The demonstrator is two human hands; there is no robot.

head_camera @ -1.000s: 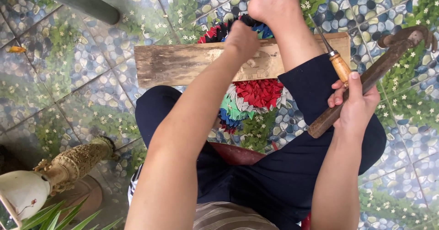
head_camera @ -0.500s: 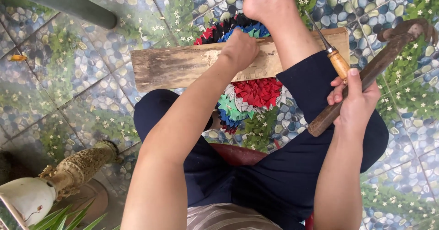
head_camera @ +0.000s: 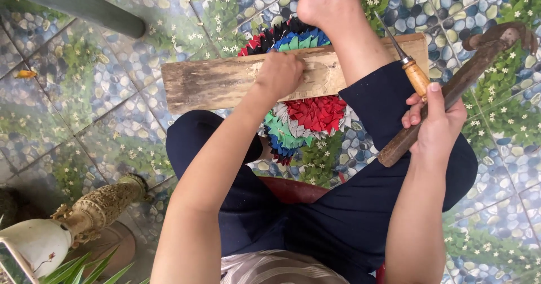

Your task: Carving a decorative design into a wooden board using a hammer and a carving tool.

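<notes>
A weathered wooden plank (head_camera: 220, 84) lies across a colourful round rag mat (head_camera: 307, 117) on the tiled floor. My left hand (head_camera: 280, 73) rests on the plank's middle with fingers curled, pressing on its carved surface. My right foot (head_camera: 329, 7) is planted on the plank just right of that hand. My right hand (head_camera: 434, 123) sits over my right knee and grips two tools together: a hammer with a wooden handle (head_camera: 451, 92) and a chisel with an orange-brown handle (head_camera: 414, 72), its thin blade pointing up-left.
A dark green pipe or leg (head_camera: 73, 5) crosses the upper left. An ornate vase (head_camera: 73, 219) and green leaves stand at the lower left. Patterned pebble-and-flower tiles (head_camera: 84, 109) cover the floor. I sit on a red stool (head_camera: 293, 189).
My left hand has slid slightly left and down along the plank. The right hand with the hammer and chisel has stayed in place.
</notes>
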